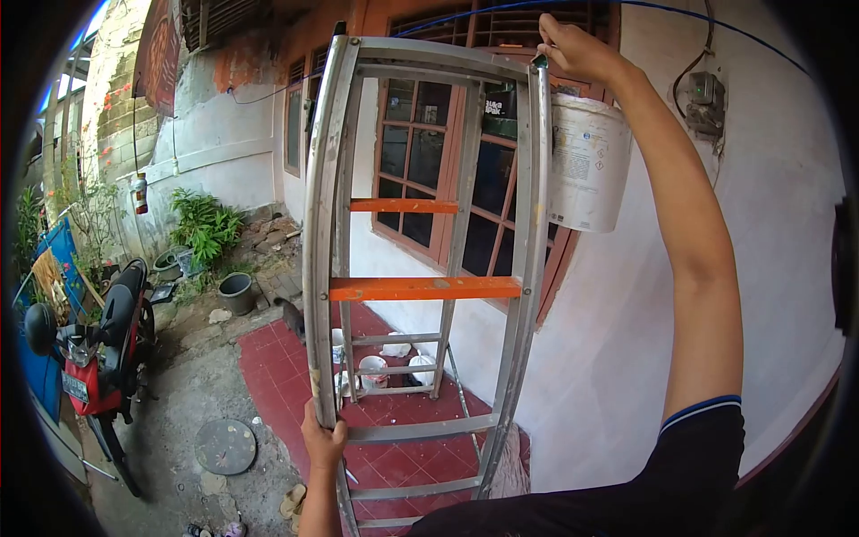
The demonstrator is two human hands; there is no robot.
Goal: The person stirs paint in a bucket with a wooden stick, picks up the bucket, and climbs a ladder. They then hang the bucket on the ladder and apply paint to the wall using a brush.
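An aluminium stepladder with orange treads stands in front of me. My left hand is wrapped round its left rail, low down. At the top right corner, my right hand is raised with fingers closed beside the rail's end; what they pinch is too small to make out. Just below that hand a white plastic bucket with printed labels hangs against the outside of the right rail. Its handle is hidden.
A red motorbike is parked at left. A dark pot and plants line the yard. White tubs and bags sit on red tiles behind the ladder. Windows and an electricity meter are on the wall.
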